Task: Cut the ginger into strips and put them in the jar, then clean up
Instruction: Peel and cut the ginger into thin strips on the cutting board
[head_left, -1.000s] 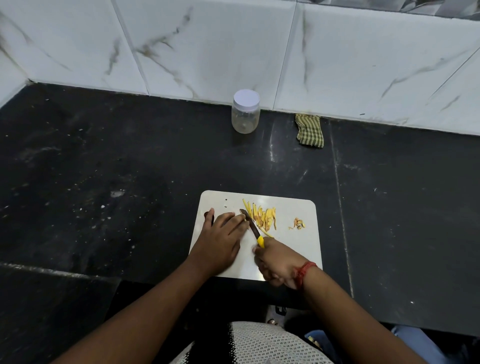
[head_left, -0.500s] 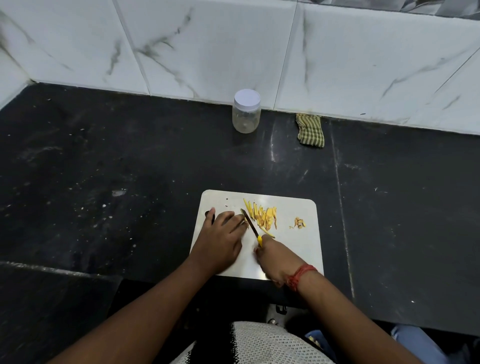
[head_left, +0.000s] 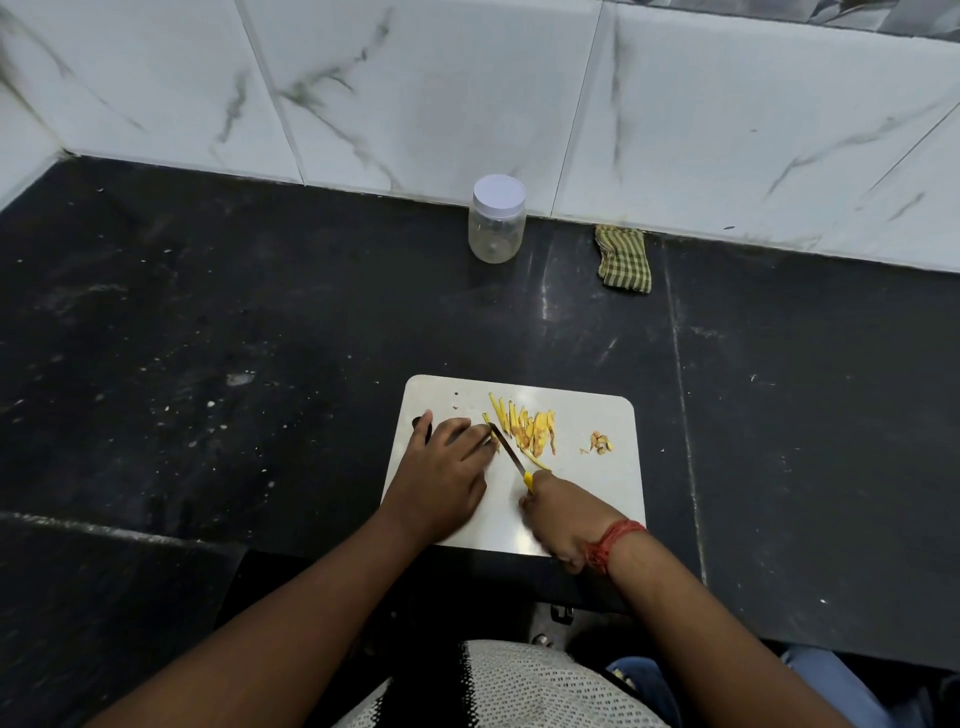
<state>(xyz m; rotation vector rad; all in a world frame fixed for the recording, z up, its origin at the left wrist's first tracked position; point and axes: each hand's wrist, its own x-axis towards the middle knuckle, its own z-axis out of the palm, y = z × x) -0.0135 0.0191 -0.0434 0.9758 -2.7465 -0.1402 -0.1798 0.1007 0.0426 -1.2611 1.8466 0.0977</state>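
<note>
Our right hand curls round the yellow handle of a knife, and only a short bit of that handle shows past the fist. A red thread is tied round that wrist. The blade runs up and to the left across the white board, its tip just beside the fingertips of our left hand. That hand lies knuckles up on the left part of the board with its fingers bent down; we cannot tell whether a piece of ginger sits under them, since the fingers hide whatever is there.

Right of the blade lies a loose heap of ginger strips, thin and yellow, most of them pointing away from us, with one long strip trailing back toward the knife handle. Farther right on the board, apart from the heap, is a small cluster of scraps. A dark spot shows at the board's left edge beside our left thumb; we cannot tell what it is.

The board rests on a black counter flecked with pale specks. Well beyond the board, against the marbled wall tiles, stands the jar, clear, upright, with its white lid on. To its right, apart from it, a green checked cloth lies folded at the foot of the wall.
</note>
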